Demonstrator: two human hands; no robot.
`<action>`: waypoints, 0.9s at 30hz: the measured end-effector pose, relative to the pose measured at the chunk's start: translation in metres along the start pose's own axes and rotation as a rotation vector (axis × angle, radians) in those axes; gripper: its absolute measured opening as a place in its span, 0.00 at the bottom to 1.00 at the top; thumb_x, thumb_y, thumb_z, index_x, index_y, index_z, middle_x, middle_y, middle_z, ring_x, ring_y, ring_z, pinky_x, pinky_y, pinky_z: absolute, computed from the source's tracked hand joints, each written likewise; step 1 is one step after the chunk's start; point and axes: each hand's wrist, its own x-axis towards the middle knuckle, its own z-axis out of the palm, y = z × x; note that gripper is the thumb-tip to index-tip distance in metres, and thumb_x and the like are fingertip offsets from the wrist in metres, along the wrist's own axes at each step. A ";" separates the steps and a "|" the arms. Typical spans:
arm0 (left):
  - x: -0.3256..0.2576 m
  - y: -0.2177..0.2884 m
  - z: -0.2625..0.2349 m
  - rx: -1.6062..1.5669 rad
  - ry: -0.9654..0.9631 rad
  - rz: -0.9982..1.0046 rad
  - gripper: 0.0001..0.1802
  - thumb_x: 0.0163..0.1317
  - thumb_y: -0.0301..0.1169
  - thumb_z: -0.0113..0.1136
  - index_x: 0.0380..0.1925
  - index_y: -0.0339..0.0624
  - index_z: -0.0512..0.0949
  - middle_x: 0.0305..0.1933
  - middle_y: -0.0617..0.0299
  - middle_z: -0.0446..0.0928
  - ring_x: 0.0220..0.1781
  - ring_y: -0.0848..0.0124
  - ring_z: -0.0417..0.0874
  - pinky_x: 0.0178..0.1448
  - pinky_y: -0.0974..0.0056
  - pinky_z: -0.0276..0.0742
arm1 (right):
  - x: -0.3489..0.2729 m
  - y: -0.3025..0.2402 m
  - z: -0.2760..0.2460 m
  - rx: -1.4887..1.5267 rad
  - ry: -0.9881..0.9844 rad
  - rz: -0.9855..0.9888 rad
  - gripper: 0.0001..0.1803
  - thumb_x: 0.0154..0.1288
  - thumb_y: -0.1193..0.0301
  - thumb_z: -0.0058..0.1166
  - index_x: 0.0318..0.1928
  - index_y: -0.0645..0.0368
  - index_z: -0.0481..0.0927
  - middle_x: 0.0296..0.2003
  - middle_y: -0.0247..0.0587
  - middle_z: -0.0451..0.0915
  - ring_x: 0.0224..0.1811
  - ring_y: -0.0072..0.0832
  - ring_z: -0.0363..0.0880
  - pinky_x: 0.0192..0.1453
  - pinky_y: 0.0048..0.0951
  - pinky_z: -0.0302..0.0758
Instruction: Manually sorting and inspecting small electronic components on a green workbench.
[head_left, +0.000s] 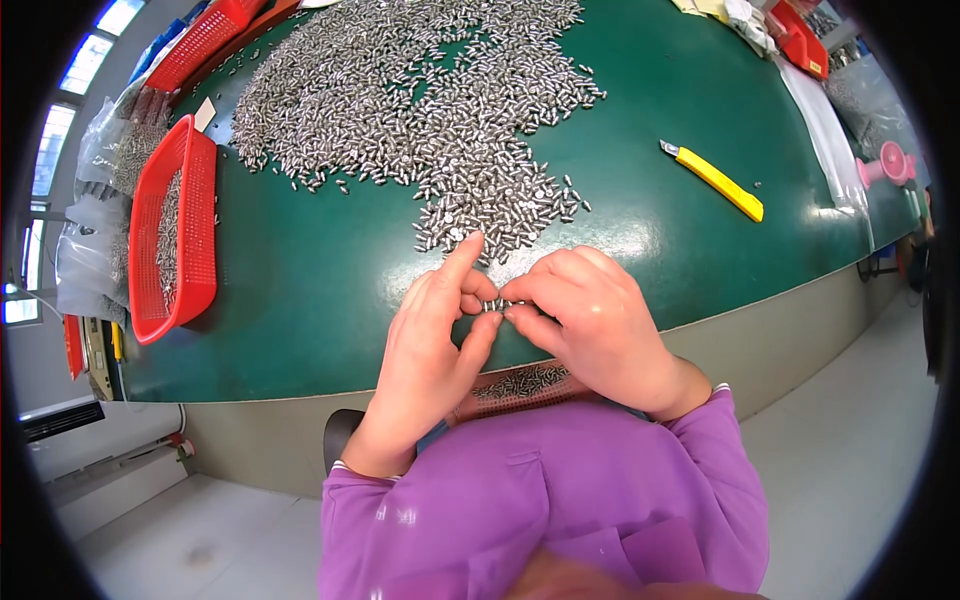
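Between my fingertips, just in front of the pile, are a few small shiny metal parts (497,304), pinched from both sides. My left hand (432,318) is closed on them with thumb and fingers, its index finger pointing up toward the pile. From the other side my right hand (590,305) grips the same parts between thumb and forefinger. A large heap of like bullet-shaped metal parts (400,95) spreads over the green table (320,290), its near tip just beyond my fingers. Below the table edge, a red basket (480,408) at my lap holds more of them.
A red plastic basket (200,240) with metal parts stands on the left. A yellow utility knife (715,185), blade out, lies to the right. Clear bags (95,240) of parts line the left edge. At the far right are a pink spool-like thing (888,165) and a red bin (798,42).
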 end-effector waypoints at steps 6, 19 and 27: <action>0.000 0.000 0.000 -0.009 0.005 -0.006 0.43 0.50 0.12 0.65 0.70 0.40 0.67 0.38 0.65 0.79 0.40 0.73 0.76 0.47 0.68 0.73 | 0.000 0.001 -0.004 0.025 -0.025 0.015 0.12 0.53 0.75 0.66 0.39 0.57 0.81 0.33 0.38 0.76 0.38 0.38 0.76 0.44 0.38 0.74; 0.000 0.003 0.001 -0.025 0.019 -0.086 0.33 0.55 0.15 0.64 0.63 0.39 0.71 0.37 0.60 0.81 0.40 0.63 0.81 0.46 0.60 0.79 | 0.006 0.000 -0.004 0.046 -0.023 0.028 0.09 0.53 0.75 0.67 0.36 0.56 0.82 0.30 0.37 0.78 0.34 0.37 0.78 0.40 0.38 0.75; -0.006 -0.002 0.004 -0.054 0.056 -0.049 0.34 0.54 0.13 0.65 0.64 0.38 0.73 0.36 0.66 0.79 0.39 0.77 0.78 0.47 0.70 0.75 | 0.001 0.002 0.003 0.109 -0.005 0.014 0.11 0.51 0.76 0.67 0.33 0.56 0.77 0.31 0.36 0.77 0.34 0.39 0.75 0.39 0.40 0.72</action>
